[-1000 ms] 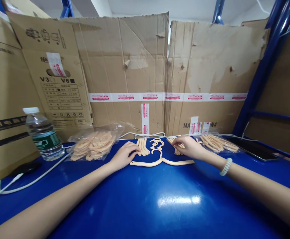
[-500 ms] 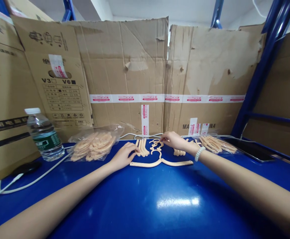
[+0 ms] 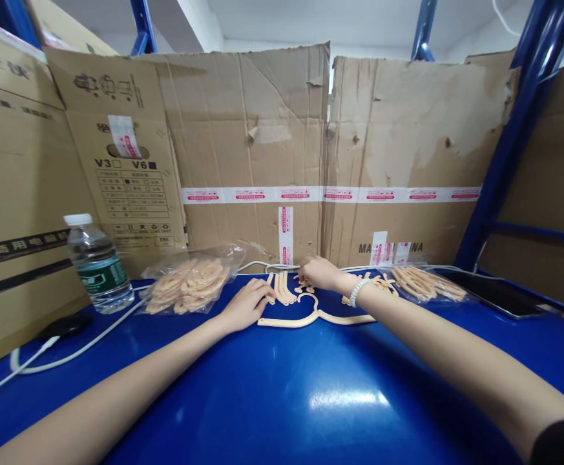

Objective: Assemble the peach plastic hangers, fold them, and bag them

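My left hand [image 3: 249,303] rests on the table with fingers loosely bent and slightly apart, its fingertips at the left edge of a row of pale peach hanger arms [image 3: 285,289]. Over the back of the group, my right hand [image 3: 321,274] has its fingers pressed together and pointing down at the small hook pieces [image 3: 305,288]; what lies between the fingertips is hidden. In front of both hands a hanger lies in parts: a curved hook [image 3: 316,301], a left arm [image 3: 287,322] and a right arm [image 3: 342,319], partly behind my right wrist.
Bags of peach parts lie at left [image 3: 189,284] and right [image 3: 427,284]. More loose pieces [image 3: 383,284] are beside my right wrist. A water bottle [image 3: 100,268], a dark device [image 3: 66,327] with a white cable, a black tablet [image 3: 495,294] and cardboard sheets [image 3: 252,155] surround the blue table [image 3: 282,394].
My right hand has moved left over the hook pieces, and its forearm now covers the right arm's end. My left hand has stayed nearly in place. The view has shifted slightly.
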Action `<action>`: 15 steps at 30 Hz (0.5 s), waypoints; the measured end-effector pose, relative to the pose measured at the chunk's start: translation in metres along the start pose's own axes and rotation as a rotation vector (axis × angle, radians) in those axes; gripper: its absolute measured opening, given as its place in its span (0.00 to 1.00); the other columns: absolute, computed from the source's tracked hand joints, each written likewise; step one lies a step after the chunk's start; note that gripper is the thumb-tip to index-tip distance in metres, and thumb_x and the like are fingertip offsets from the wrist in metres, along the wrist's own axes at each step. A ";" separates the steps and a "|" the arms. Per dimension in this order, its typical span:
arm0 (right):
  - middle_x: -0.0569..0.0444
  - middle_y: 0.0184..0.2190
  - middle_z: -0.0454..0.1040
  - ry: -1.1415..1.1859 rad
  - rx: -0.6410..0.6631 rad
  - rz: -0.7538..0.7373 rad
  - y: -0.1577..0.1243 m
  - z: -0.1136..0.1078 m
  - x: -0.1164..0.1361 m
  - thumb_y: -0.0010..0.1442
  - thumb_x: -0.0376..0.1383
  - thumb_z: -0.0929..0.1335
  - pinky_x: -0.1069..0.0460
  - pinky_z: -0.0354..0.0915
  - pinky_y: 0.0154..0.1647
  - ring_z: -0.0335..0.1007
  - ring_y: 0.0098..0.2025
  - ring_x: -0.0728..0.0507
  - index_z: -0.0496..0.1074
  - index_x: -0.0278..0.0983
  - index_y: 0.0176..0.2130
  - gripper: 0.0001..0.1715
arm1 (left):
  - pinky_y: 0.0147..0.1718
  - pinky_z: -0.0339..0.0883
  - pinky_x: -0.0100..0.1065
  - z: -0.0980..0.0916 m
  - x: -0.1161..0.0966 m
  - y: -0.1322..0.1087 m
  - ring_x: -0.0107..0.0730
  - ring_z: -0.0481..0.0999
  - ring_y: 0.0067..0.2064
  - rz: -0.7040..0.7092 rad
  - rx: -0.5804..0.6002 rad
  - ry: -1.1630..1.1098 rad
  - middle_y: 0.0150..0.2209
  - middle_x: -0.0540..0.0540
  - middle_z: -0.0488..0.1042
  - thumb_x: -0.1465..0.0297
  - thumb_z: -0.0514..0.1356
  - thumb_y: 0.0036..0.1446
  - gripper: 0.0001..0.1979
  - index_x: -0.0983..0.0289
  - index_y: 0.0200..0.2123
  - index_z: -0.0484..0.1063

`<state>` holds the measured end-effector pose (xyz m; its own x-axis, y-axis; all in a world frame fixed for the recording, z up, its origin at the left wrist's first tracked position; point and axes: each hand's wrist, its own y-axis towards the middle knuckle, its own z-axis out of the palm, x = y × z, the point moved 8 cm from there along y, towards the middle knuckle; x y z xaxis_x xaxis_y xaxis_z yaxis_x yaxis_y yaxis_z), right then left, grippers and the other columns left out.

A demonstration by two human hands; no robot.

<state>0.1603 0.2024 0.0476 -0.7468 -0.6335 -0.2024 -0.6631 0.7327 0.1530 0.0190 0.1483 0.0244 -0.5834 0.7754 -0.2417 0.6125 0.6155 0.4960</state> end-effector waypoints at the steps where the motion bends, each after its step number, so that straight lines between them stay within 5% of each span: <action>1: 0.48 0.47 0.72 0.003 -0.005 -0.007 -0.001 0.000 0.000 0.66 0.38 0.67 0.43 0.68 0.48 0.70 0.47 0.42 0.71 0.34 0.46 0.11 | 0.50 0.63 0.43 0.000 0.001 0.000 0.41 0.68 0.47 -0.003 0.003 -0.002 0.42 0.56 0.73 0.76 0.53 0.60 0.10 0.61 0.38 0.72; 9: 0.52 0.40 0.73 0.166 -0.139 -0.047 -0.016 -0.004 -0.007 0.64 0.39 0.68 0.44 0.68 0.45 0.71 0.42 0.44 0.72 0.33 0.39 0.09 | 0.49 0.62 0.41 -0.003 0.001 0.002 0.39 0.69 0.45 -0.017 -0.016 -0.018 0.39 0.54 0.74 0.70 0.56 0.61 0.06 0.61 0.34 0.72; 15: 0.50 0.34 0.73 0.440 -0.462 0.096 -0.040 -0.032 -0.024 0.58 0.33 0.69 0.49 0.66 0.37 0.71 0.35 0.44 0.70 0.33 0.32 0.04 | 0.48 0.62 0.42 -0.022 -0.009 0.001 0.40 0.68 0.44 -0.010 -0.157 -0.043 0.39 0.54 0.75 0.73 0.54 0.61 0.07 0.60 0.32 0.71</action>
<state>0.2030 0.1808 0.0776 -0.6897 -0.6853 0.2338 -0.4726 0.6707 0.5716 0.0137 0.1389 0.0454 -0.5635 0.7766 -0.2816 0.5134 0.5963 0.6171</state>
